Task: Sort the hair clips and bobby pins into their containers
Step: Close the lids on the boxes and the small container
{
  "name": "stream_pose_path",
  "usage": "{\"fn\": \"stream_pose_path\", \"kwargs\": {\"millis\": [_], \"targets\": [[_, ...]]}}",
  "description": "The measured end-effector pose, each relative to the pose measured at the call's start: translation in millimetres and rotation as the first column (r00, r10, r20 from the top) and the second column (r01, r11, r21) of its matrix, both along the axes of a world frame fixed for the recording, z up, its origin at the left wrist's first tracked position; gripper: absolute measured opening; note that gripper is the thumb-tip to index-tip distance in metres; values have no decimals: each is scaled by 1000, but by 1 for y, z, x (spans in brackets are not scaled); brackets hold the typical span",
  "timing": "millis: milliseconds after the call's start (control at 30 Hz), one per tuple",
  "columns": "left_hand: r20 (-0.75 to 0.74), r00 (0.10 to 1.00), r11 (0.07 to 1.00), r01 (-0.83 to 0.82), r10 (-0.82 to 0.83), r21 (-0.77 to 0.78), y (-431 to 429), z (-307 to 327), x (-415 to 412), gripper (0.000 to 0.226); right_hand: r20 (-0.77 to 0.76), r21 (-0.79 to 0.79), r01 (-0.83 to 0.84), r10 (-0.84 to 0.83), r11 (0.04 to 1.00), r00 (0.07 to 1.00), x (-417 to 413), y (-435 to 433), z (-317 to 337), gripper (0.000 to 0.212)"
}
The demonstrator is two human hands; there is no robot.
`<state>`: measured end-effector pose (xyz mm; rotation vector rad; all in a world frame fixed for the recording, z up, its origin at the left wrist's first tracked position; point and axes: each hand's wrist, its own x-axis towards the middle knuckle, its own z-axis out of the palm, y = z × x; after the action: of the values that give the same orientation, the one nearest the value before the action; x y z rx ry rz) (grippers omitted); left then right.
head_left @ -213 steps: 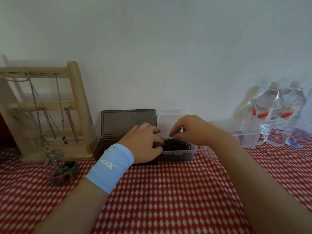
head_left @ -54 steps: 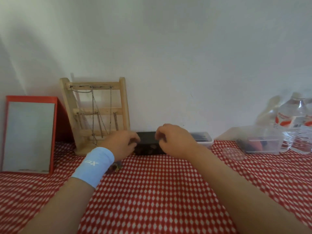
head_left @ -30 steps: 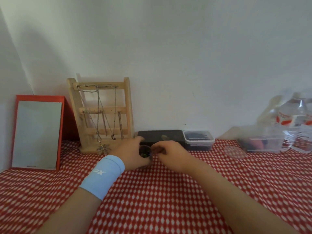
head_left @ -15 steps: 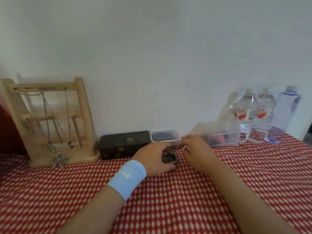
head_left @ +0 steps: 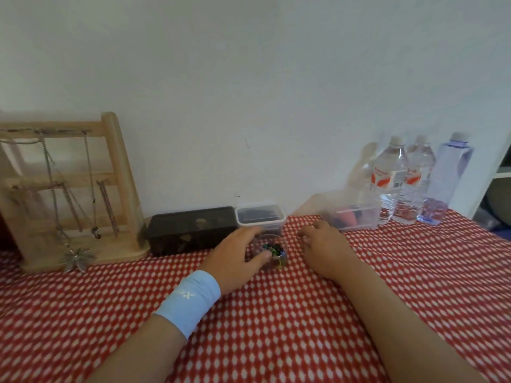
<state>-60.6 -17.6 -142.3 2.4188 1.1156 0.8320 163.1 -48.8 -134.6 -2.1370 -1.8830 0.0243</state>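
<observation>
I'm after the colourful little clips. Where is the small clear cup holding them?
Head view: the small clear cup sits mid-table on the red checked cloth, held by the left hand, just in front of the clear lidded box.

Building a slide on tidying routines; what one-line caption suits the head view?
Left hand grips a clear jar of colourful bits on red checked cloth; right hand rests beside it.
</observation>
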Motion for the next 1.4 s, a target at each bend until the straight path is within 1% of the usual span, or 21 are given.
{"fn": "stream_pose_path", "kwargs": {"millis": [100, 167, 200, 300, 367, 433, 533, 633, 733, 800, 867, 900, 967, 1067, 1167, 1300, 1333, 1400], "targets": [[86, 996, 1000, 5, -5, 6, -2, 0, 0, 38, -167, 223, -40, 79, 974, 983, -7, -7, 7, 43], [150, 989, 1000, -11, 11, -1, -2, 0, 0, 33, -260, 347, -101, 199, 932, 945, -19, -12, 14, 45], [180, 983, 1000, -24, 23, -1, -2, 0, 0, 31, -281, 374, -143, 259, 916, 924, -27, -14, 15, 44], [269, 960, 997, -70, 74, -27, -3, -3, 3, 26, -295, 320, -265, 362, 909, 884, -45, -18, 12, 39], [323, 939, 992, -102, 121, -74, -4, -3, 5, 29, -286, 290, -303, 385, 908, 877, -47, -16, 7, 34], [337, 930, 989, -125, 146, -83, -4, -3, 6, 30, -281, 273, -330, 403, 904, 871, -45, -14, 4, 30], [280, 952, 991, -131, 126, -2, -2, -4, 6, 23, -294, 269, -341, 414, 901, 861, -42, -12, 2, 32], [249, 961, 991, -133, 120, 36, 0, -3, 6, 22, -356, 265, -316, 397, 911, 846, -42, -12, 2, 37], [191, 974, 991, -128, 119, 38, 2, -1, 6, 26, -446, 218, -313, 380, 924, 810, -41, -12, 1, 38], [137, 985, 991, -117, 108, 58, 2, 1, 5, 26, -527, 178, -319, 364, 931, 768, -39, -12, 0, 35], [102, 990, 991, -108, 100, 76, 1, 1, 6, 25, -601, 161, -295, 331, 942, 728, -37, -9, -2, 32], [95, 990, 990, -114, 107, 79, 1, 1, 6, 26, -611, 154, -273, 308, 950, 729, -36, -7, -3, 34], [74, 989, 986, -137, 130, 95, 2, -1, 9, 28, -576, 124, -260, 283, 958, 767, -35, -4, -4, 37], [45, 993, 991, -113, 110, 74, 5, -1, 11, 27, -478, 87, -313, 315, 946, 820, -36, -2, -7, 41], [47, 994, 995, -96, 95, 27, 7, 0, 10, 25, -433, 66, -346, 339, 936, 835, -34, -1, -8, 43], [82, 992, 995, -98, 98, -3, 5, -1, 10, 26, -376, 39, -341, 330, 939, 866, -31, -1, -12, 47], [91, 991, 995, -95, 95, -1, 4, -1, 10, 26, -340, 48, -344, 339, 938, 877, -31, -2, -12, 50], [96, 991, 995, -99, 97, 14, 4, -2, 9, 26, -272, 73, -371, 376, 926, 886, -31, -7, -8, 64]]}}
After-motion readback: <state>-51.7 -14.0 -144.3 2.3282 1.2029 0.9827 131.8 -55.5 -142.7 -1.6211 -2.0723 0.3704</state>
